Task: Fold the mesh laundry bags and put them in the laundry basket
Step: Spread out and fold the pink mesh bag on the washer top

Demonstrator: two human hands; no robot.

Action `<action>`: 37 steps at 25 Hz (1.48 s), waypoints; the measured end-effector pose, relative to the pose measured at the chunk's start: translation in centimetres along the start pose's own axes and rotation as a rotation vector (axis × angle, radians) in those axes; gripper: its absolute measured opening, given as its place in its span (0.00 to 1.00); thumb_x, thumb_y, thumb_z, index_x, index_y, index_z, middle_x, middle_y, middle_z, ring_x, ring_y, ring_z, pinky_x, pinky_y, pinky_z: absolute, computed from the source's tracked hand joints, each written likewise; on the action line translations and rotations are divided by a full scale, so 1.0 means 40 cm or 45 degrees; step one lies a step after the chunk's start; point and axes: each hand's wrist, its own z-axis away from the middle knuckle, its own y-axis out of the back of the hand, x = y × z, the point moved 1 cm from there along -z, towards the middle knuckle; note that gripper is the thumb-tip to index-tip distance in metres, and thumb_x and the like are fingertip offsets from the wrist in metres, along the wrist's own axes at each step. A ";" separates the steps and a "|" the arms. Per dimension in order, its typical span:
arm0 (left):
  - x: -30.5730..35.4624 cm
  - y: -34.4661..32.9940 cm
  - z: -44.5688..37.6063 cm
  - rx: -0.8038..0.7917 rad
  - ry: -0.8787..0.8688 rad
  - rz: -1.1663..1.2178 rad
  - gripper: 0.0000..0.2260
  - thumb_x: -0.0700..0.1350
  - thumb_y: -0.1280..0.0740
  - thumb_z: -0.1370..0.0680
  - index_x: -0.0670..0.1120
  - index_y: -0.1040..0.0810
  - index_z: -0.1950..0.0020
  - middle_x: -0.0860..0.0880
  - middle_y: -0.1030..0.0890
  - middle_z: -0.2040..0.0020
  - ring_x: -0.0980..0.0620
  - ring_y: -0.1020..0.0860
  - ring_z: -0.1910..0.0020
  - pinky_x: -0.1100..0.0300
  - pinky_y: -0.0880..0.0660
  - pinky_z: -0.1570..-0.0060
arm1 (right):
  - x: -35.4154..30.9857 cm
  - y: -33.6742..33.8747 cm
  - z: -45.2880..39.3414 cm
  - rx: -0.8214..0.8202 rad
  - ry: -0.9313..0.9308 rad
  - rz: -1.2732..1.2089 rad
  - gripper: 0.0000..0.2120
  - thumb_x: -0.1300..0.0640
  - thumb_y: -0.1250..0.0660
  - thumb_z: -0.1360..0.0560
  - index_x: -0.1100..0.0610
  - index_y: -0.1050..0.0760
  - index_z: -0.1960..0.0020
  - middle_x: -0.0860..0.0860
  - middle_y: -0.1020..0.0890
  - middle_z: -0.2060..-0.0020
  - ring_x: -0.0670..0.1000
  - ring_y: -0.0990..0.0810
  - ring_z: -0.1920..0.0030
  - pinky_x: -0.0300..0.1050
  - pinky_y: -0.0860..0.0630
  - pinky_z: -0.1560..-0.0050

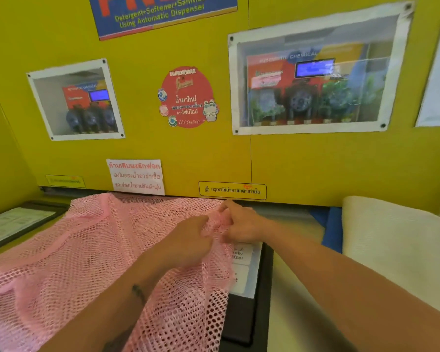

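**Pink mesh bag gathered at its far right corner**

A pink mesh bag [92,250] is spread over the top of a machine, which serves as the table [285,313]. The bag covers the left and centre of the view, from the foot of the yellow wall [142,138] down to the lower edge of the frame. Its surface is rumpled, with a raised fold near the far left corner.

The left hand [188,240] is laid on the bag near its right edge. The fingers are curled and a bunch of mesh is pinched in the grip. The right hand [239,224] is set just beside it, almost touching, at the bag's far right corner. Its fingers are curled too, and the mesh edge is held between thumb and fingertips. Both forearms are stretched in from the lower edge of the frame.

Part of a labelled panel [241,273] is seen beside the bag's right edge, partly covered by mesh. A white folded cloth [391,240] is lying to the right, well apart from the bag, with something blue [328,224] showing behind it. A dark-framed sheet [18,222] is lying at far left. Two windows onto dispenser units, a round red sticker [187,97] and printed notices are fixed to the wall.
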 end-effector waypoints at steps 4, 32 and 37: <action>-0.005 -0.008 0.024 -0.053 0.005 -0.060 0.27 0.48 0.39 0.19 0.51 0.41 0.21 0.50 0.39 0.21 0.48 0.35 0.25 0.50 0.39 0.26 | 0.025 0.065 -0.001 -0.102 -0.093 0.447 0.16 0.63 0.35 0.27 0.56 0.30 0.41 0.52 0.23 0.54 0.53 0.24 0.54 0.48 0.26 0.58; -0.484 0.248 0.161 0.674 0.289 -0.152 0.14 0.48 0.38 0.20 0.53 0.25 0.35 0.48 0.25 0.32 0.49 0.28 0.34 0.49 0.32 0.32 | -0.312 -0.165 -0.088 -0.330 0.182 0.484 0.32 0.39 0.42 0.21 0.44 0.47 0.21 0.53 0.43 0.21 0.57 0.42 0.23 0.58 0.41 0.25; -0.706 0.294 0.223 0.010 0.654 -0.565 0.30 0.67 0.52 0.22 0.60 0.49 0.21 0.45 0.48 0.19 0.39 0.46 0.22 0.35 0.47 0.27 | -0.454 -0.345 -0.179 -0.565 0.110 0.771 0.37 0.34 0.45 0.24 0.45 0.51 0.20 0.54 0.48 0.19 0.60 0.47 0.21 0.63 0.45 0.24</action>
